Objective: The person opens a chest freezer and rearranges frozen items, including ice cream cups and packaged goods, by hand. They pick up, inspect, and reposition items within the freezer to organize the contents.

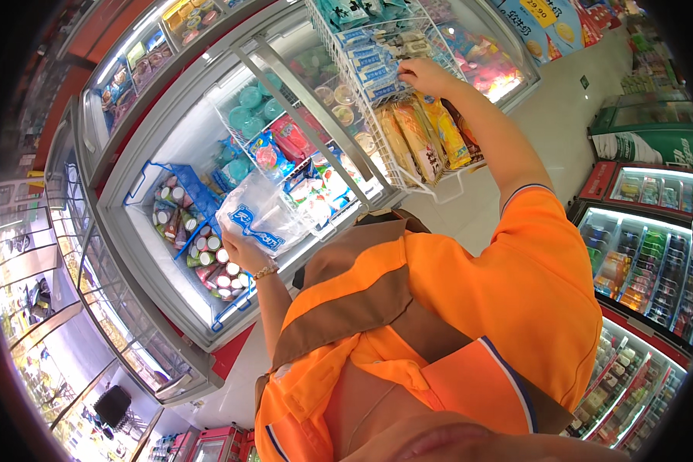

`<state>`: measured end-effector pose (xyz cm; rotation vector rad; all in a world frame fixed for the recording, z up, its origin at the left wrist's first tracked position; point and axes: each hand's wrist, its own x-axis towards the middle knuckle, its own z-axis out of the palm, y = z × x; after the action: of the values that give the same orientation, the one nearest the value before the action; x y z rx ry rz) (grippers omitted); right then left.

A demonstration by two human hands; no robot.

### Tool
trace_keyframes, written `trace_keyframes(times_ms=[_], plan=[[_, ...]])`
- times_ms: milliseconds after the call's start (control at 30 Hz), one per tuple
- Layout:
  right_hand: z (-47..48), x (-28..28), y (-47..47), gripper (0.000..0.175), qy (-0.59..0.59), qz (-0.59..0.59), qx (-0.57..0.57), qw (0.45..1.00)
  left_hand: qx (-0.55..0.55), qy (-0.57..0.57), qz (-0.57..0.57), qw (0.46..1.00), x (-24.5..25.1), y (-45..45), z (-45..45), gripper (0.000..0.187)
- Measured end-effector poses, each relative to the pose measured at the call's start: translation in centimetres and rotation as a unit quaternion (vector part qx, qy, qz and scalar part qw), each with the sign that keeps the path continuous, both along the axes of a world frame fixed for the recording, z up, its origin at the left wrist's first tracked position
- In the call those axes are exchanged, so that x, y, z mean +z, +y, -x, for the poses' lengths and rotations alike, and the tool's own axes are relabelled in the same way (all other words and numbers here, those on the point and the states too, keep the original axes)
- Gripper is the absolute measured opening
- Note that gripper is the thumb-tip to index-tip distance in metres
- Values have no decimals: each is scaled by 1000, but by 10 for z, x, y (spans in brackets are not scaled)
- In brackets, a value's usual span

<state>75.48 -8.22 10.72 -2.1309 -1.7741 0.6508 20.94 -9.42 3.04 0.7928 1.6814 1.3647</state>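
My left hand [241, 252] grips the edge of a clear plastic bag [260, 216] printed in blue, which hangs over the open chest freezer [128, 231]. My right hand [430, 78] is at a white wire basket [401, 180], its fingertips against blue-and-white wrapped packets [375, 68] stacked in several rows. Whether those fingers hold a packet, I cannot tell. Below the packets, the same basket holds long tan wrapped packs [418, 136] and a yellow wrapped pack [447, 133]. Teal packs [346, 12] fill its far section.
Wrapped cones [208, 254] with round lids lie in the freezer behind a blue divider [196, 187]. Sliding lid frames [315, 115] cross its middle. Teal tubs [254, 107] sit in another wire section. Lit drink coolers [641, 260] stand at the right, across the tiled floor [468, 222].
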Motion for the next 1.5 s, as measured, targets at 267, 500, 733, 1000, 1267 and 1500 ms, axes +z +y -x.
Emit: trace_keyframes(times_ms=[267,500,733,1000,1267,1500], plan=[[-9,-8,-14,27,-102,-46,82,990,-18,-14,-2,1000,7,-1,-9,42],[14,-11,11,56,-126,-294,54,946,-26,-54,32,998,0,0,-9,38],[58,-23,34,69,-189,-61,-22,980,-20,-21,32,999,7,6,-17,45],[60,-23,30,70,-240,-38,-61,968,-45,-124,14,991,-4,3,-20,32],[193,53,19,89,169,-80,251,950,-210,276,-102,933,27,-7,-70,23],[325,52,-18,138,240,77,342,905,-151,-186,-90,967,80,2,-87,22]])
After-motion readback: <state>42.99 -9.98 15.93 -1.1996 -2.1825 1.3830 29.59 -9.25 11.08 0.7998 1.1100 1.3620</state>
